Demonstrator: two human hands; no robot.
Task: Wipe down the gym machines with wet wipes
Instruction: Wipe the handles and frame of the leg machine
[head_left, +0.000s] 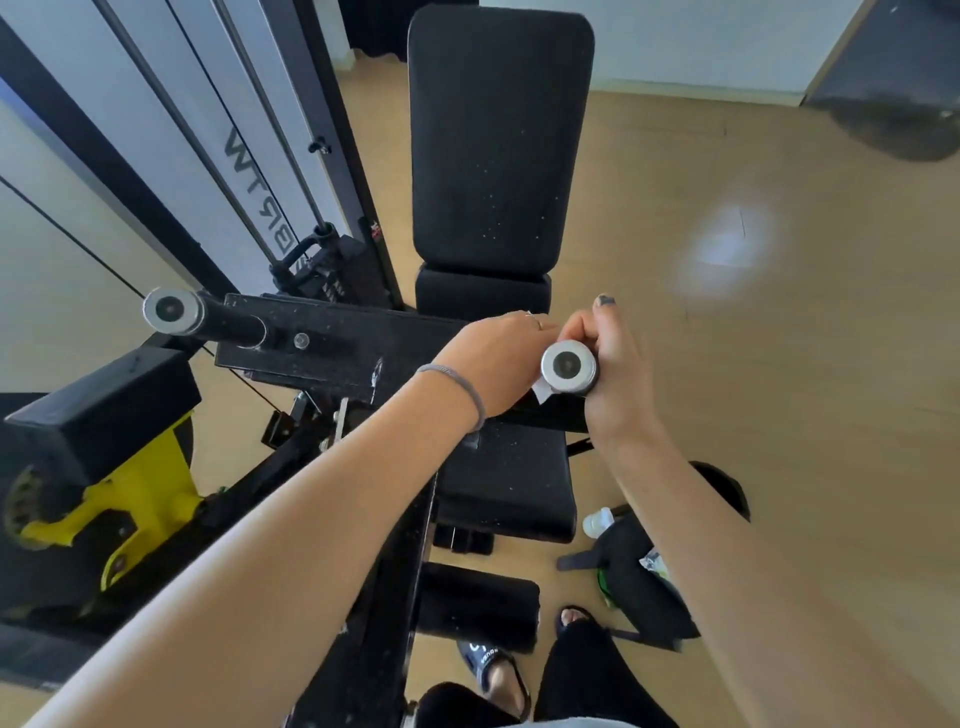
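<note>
Wet wipe (542, 391): we note only a small white corner, showing below the right-hand machine handle (570, 368), between both hands. That handle is a black bar with a round, silvery metal end cap, its long axis pointing toward the camera. Left hand (496, 364) curls its fingers over the bar; right hand (613, 358) grips beside the cap. Behind it stands a padded black bench (498, 140) on a wooden floor (779, 364).

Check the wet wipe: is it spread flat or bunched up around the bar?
Bunched. Only a small white corner of the wet wipe shows below the bar's silver end cap, between the left hand and right hand.
</note>
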